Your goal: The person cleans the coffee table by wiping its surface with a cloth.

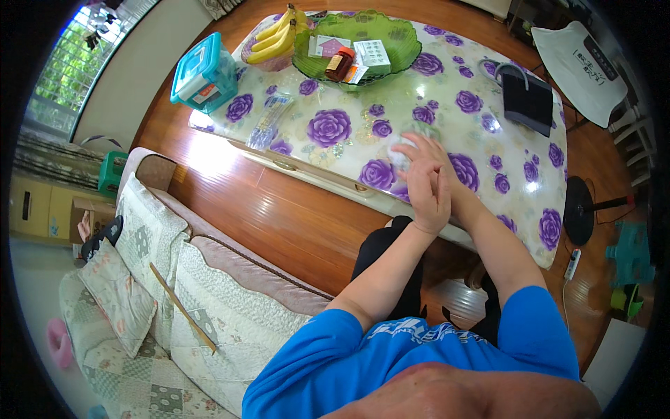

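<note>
On the table with a purple-rose tablecloth (330, 128), my right hand (430, 153) bears down on a crumpled white thing (402, 152). Its far side looks pale green, and blur hides whether it is cloth or plastic film. My left hand (428, 198) overlaps the right one near the wrist, fingers drawn close together. Whether anything lies between its fingers cannot be made out. Left of both hands is a clear plastic packet (269, 121), flat near the table's edge. A dark bag (527, 102) with grey handles lies to the right.
A green glass bowl (405, 39) holds a brown bottle (339, 63) and small boxes. Bananas (275, 42) sit in a basket beside a teal-lidded plastic tub (203, 73). A quilt-covered sofa (235, 309) stands at left, a white chair (578, 73) at far right.
</note>
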A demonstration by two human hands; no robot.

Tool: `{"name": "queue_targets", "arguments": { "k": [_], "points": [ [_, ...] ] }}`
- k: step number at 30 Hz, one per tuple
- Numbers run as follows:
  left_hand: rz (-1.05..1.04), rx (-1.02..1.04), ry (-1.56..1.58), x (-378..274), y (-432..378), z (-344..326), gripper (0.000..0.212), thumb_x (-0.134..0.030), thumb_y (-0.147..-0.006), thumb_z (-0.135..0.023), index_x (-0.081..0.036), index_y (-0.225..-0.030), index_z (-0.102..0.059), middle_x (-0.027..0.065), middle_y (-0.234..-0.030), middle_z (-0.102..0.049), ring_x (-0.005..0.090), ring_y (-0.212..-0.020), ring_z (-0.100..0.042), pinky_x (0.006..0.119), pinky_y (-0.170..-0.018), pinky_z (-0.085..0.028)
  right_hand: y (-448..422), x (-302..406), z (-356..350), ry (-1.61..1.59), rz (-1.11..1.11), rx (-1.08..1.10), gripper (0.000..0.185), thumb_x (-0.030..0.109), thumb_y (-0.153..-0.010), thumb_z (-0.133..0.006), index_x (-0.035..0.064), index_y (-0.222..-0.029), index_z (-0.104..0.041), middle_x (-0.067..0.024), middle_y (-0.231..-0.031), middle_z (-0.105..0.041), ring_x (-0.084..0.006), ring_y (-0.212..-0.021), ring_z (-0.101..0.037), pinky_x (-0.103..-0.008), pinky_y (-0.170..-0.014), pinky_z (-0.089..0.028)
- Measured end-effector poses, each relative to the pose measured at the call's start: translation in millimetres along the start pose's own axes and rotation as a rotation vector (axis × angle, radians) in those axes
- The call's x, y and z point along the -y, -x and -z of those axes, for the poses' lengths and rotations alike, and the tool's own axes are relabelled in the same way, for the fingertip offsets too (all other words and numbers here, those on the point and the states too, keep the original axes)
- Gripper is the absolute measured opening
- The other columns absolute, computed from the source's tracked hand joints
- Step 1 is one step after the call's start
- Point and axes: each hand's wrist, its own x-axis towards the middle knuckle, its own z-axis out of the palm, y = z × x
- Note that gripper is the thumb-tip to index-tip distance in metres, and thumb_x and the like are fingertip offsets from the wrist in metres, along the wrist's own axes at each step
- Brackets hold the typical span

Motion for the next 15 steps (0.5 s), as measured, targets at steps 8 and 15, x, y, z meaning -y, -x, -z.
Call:
{"name": "queue_targets", "arguments": {
  "k": [8, 15],
  "points": [
    [0.104, -0.045, 0.123, -15.6, 7.6, -18.8, 0.007, 0.001, -0.091, -0.056, 0.002, -0.097, -0.057, 0.0138, -0.093, -0.057, 0.0264, -0.085, -0.056, 0.035, -0.076, -0.045, 152.9, 14.8, 74.7, 0.068, -0.222, -0.048, 0.056, 0.018, -0.073, -0.073, 0.0159, -0.127, -0.056, -0.0142, -0.140, -0.047, -0.0365, -0.130, -0.043, -0.0481, -0.106, -0.034],
    [0.026, 0.017, 0.383, -62.3, 1.9, -21.0, 0.017, 0.004, -0.080, -0.061, 0.000, -0.097, -0.057, 0.0141, -0.092, -0.058, 0.0329, -0.084, -0.056, 0.039, -0.078, -0.045, 126.4, 15.5, 54.1, 0.150, -0.203, 0.010, 0.055, 0.021, -0.078, -0.072, 0.0116, -0.129, -0.055, -0.0166, -0.142, -0.043, -0.0380, -0.130, -0.041, -0.0485, -0.105, -0.034]
  ]
}}
